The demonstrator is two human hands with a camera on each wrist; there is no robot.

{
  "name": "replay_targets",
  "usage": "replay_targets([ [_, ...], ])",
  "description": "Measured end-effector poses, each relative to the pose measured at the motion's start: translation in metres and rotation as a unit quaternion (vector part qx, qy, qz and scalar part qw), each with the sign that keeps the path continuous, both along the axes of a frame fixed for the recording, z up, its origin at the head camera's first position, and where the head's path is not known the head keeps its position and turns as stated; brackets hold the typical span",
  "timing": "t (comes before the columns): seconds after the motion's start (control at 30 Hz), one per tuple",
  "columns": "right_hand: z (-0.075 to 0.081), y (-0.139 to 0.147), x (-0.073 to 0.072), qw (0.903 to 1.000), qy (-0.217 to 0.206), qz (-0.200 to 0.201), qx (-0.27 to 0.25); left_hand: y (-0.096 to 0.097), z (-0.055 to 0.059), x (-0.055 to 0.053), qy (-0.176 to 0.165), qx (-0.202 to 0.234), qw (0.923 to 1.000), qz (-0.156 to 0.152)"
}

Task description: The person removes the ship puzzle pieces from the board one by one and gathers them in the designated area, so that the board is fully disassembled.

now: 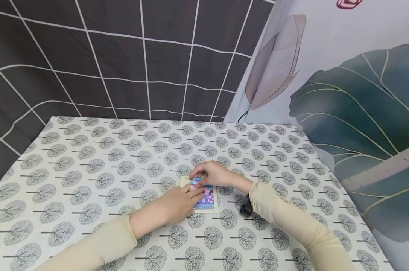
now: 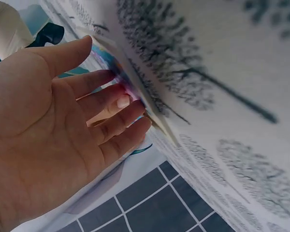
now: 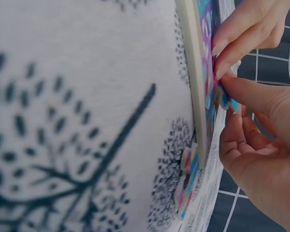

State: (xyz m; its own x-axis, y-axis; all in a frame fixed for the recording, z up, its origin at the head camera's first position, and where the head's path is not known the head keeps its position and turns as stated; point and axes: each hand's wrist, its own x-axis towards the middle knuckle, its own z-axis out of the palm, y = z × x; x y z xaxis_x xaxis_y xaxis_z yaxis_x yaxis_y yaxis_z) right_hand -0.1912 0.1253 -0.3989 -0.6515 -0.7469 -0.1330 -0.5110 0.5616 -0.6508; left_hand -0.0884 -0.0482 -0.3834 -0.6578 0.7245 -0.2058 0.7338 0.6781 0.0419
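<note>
A small tray puzzle with a pale wooden border and a blue, purple and pink picture lies flat on the table. My left hand reaches in from the left, its extended fingers resting on the picture. In the left wrist view the palm of the left hand shows, with the fingers held out. At the puzzle's upper part, my right hand pinches a small blue puzzle piece between thumb and fingers, close over the picture. Part of the upper picture is hidden under both hands.
Several loose puzzle pieces lie beside the tray's edge in the right wrist view. A tree-print cloth covers the table. Behind stand a dark grid-patterned curtain and a leaf-print curtain. A black device sits at the right wrist.
</note>
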Motion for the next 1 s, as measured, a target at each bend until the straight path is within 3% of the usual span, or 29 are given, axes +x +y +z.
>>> replay_targets([
  [0.27, -0.002, 0.009, 0.0, 0.9994, 0.022, 0.018, -0.021, -0.007, -0.001, 0.004, -0.024, 0.025, 0.9994, 0.003],
  [0.53, -0.006, 0.018, -0.002, 0.9966, -0.014, 0.067, -0.046, -0.009, -0.001, 0.004, -0.034, 0.029, 0.999, 0.007],
  [1.0, -0.004, 0.025, 0.002, 0.9975, -0.013, 0.001, -0.07, -0.01, 0.001, 0.002, -0.033, 0.029, 0.999, 0.004],
])
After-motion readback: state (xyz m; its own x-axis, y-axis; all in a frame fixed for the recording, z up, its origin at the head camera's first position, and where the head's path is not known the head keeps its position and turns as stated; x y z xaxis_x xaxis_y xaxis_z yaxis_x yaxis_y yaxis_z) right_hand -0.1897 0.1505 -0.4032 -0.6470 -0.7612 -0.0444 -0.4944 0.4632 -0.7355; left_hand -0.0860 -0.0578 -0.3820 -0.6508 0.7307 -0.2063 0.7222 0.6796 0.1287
